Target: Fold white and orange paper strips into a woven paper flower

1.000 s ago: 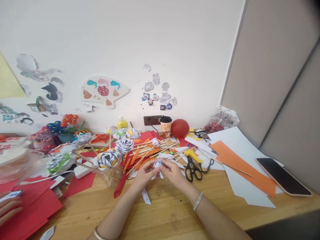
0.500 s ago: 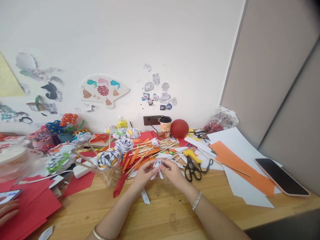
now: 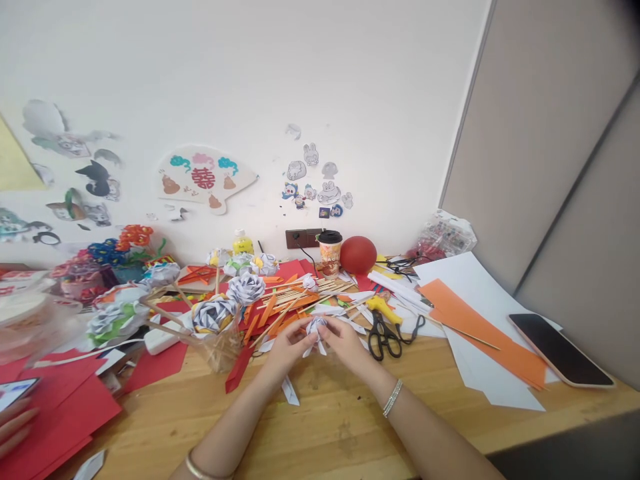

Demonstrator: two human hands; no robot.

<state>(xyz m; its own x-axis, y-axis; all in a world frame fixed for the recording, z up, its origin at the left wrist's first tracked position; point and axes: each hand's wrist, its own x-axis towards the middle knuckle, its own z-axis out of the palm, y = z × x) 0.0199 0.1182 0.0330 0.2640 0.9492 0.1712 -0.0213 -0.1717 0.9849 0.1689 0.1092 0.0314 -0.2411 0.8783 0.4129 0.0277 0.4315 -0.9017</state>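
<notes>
Both my hands meet over the middle of the wooden table [image 3: 330, 427]. My left hand [image 3: 285, 348] and my right hand [image 3: 349, 345] pinch a small white and grey folded paper flower [image 3: 316, 328] between their fingertips. A strip of white paper hangs from the flower toward the table. Just behind it lies a heap of wooden sticks [image 3: 295, 300] and orange paper strips. Black scissors [image 3: 384, 337] lie right of my right hand. A white paper piece [image 3: 289, 391] rests under my left wrist.
Finished paper flowers on sticks [image 3: 213, 315] stand left of my hands. Red paper sheets [image 3: 65, 407] cover the left table, where another person's hand [image 3: 15, 423] holds a phone. White and orange sheets [image 3: 480, 327] and a phone [image 3: 560, 350] lie right. A coffee cup [image 3: 330, 252] and red ball [image 3: 358, 255] stand by the wall.
My hands keep working the paper flower in place, with only small finger shifts. The view has tilted slightly, so everything sits a little lower and to the left.
</notes>
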